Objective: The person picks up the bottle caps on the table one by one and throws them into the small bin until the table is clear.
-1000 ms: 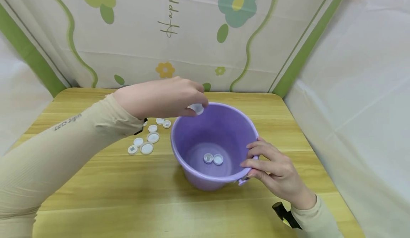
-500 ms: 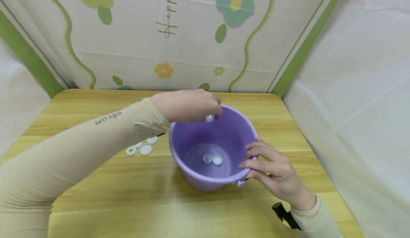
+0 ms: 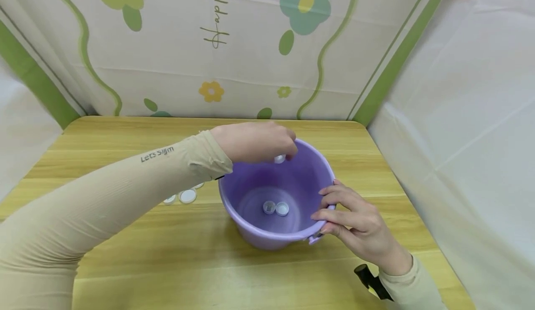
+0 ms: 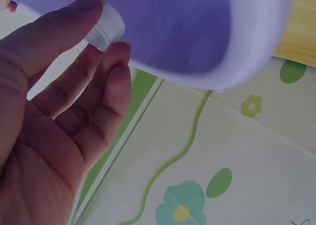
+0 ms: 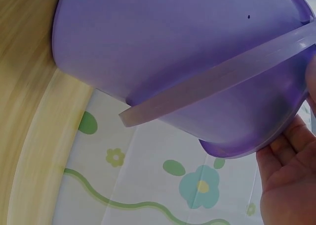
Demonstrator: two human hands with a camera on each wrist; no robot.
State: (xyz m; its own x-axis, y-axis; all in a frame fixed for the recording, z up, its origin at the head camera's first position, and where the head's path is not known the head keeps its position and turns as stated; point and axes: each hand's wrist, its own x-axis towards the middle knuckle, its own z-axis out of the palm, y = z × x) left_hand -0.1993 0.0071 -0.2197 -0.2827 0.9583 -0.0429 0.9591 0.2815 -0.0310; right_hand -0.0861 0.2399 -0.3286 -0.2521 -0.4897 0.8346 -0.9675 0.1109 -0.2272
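Note:
In the head view a purple plastic bucket (image 3: 259, 233) stands on the wooden table, its mouth towards me. My left hand (image 3: 256, 142) is over the bucket's far left rim. Its thumb and fingers pinch a small round white plastic cap (image 4: 107, 28), seen edge-on in the left wrist view. My right hand (image 3: 361, 226) grips the bucket's right rim, fingers inside and thumb outside. Two round caps (image 3: 282, 209) lie side by side on the bucket's floor. The bucket's handle (image 5: 217, 76) hangs against its outer wall in the right wrist view.
Left of the bucket, more round white caps (image 3: 187, 196) lie on the wooden table (image 3: 175, 263), partly hidden behind my left sleeve (image 3: 125, 194). A flower-patterned cloth (image 3: 167, 59) hangs along the table's back edge, and white sheets (image 3: 468, 129) enclose the sides.
My left hand has moved right and slightly towards me with the cap, from the bucket's left rim to over its mouth. The right hand keeps its grip on the rim.

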